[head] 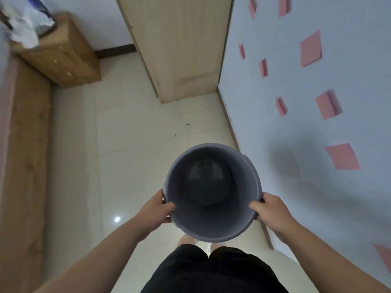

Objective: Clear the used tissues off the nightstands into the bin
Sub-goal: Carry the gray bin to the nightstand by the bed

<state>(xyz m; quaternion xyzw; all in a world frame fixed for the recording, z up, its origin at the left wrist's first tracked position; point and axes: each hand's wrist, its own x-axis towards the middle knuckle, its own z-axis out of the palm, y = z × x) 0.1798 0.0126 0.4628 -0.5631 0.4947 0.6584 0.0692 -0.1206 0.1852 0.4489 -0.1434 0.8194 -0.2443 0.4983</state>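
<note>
I hold a round grey bin (212, 227) in front of my body, above the tiled floor, and its inside shows nothing in it. My left hand (159, 207) grips the rim on the left side and my right hand (269, 210) grips it on the right. At the far upper left stands a wooden nightstand (63, 58) with crumpled white tissues (27, 37) on top, next to a blurred blue and white object (41, 12).
A wooden bed frame (23, 144) runs along the left edge. A tall light wood wardrobe (179, 45) stands ahead. The white wall on the right carries pink square notes (311, 49). Pale floor tiles (127, 134) lie between bed and wall.
</note>
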